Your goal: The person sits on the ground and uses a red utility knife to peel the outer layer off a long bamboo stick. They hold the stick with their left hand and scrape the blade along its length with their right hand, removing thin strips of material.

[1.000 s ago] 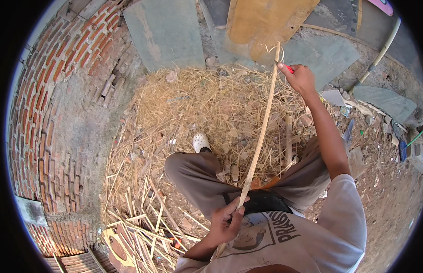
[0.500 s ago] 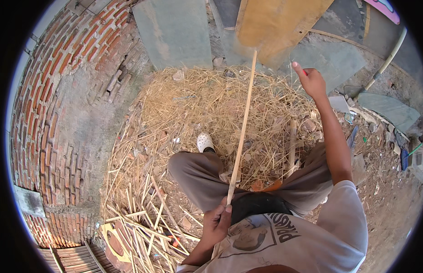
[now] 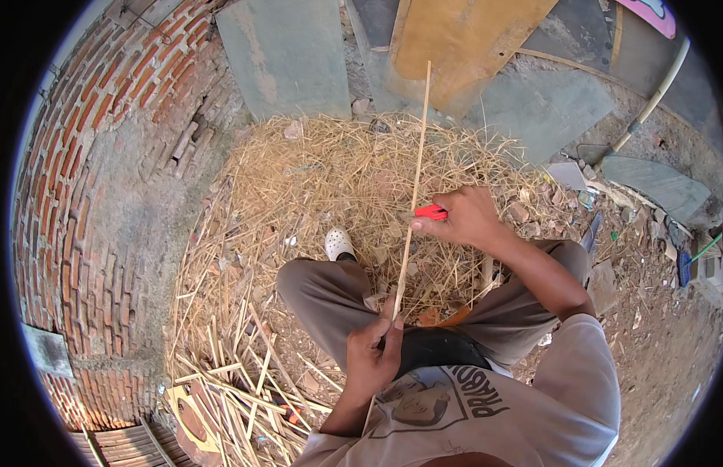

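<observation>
A long, thin bamboo strip (image 3: 420, 148) slants up and away from my lap, over the shavings. My left hand (image 3: 374, 354) is closed around its near end, close to my knees. About midway along the strip is my right hand (image 3: 469, 218), wrapped round a red-handled knife (image 3: 430, 212). The knife lies against the strip, with my thumb pressed close to it on the near side. Its blade is too small to make out clearly.
Curly shavings (image 3: 330, 179) cover the ground ahead. Cut strips (image 3: 245, 389) are piled at my left, beside a brick wall (image 3: 73, 233). Grey panels (image 3: 287, 62) and a tan board (image 3: 462, 47) stand at the far side. A white clog (image 3: 337, 243) is on my foot.
My right hand has come down and left with the knife, from beyond the strip's right side onto the strip's middle. My left hand has risen slightly, still gripping the near end.
</observation>
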Demonstrator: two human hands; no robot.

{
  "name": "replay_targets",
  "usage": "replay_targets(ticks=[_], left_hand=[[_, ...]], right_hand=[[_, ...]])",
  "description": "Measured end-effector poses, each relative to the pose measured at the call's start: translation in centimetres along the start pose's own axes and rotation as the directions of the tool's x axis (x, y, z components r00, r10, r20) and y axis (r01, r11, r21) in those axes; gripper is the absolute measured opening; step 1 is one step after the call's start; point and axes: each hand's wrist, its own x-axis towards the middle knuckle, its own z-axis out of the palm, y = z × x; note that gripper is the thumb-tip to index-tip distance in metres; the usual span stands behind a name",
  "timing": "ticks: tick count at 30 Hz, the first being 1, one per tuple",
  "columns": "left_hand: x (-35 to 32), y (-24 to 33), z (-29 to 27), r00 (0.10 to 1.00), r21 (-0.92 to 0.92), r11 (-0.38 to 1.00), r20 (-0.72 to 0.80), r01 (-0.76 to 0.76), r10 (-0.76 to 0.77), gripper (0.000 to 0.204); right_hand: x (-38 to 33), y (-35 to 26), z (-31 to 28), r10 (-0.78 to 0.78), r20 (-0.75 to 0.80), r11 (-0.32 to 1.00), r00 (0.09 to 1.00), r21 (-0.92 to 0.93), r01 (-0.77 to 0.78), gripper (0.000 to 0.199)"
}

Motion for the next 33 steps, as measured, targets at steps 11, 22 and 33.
replay_targets(ticks=[11, 22, 33], left_hand=[[-1.4, 0.5, -0.1, 0.993, -0.069, 0.997, 0.116, 0.032, -0.024, 0.036], [-0.8, 1.1, -0.6, 0.996, -0.067, 0.996, 0.067, 0.065, -0.06, 0.038], [-1.8, 0.4, -0.8, 0.993, -0.061, 0.998, 0.119, 0.032, -0.024, 0.041]], right_hand=[[0.6, 3.3, -0.3, 0.18, -0.108, 0.979, 0.978, -0.076, -0.189, 0.069], [-0.6, 0.4, 1.1, -0.002, -0.028, 1.0, 1.0, -0.011, 0.002, 0.065], [1.1, 3.2, 1.1, 0.133, -0.186, 0.989, 0.974, -0.04, -0.142, 0.072]])
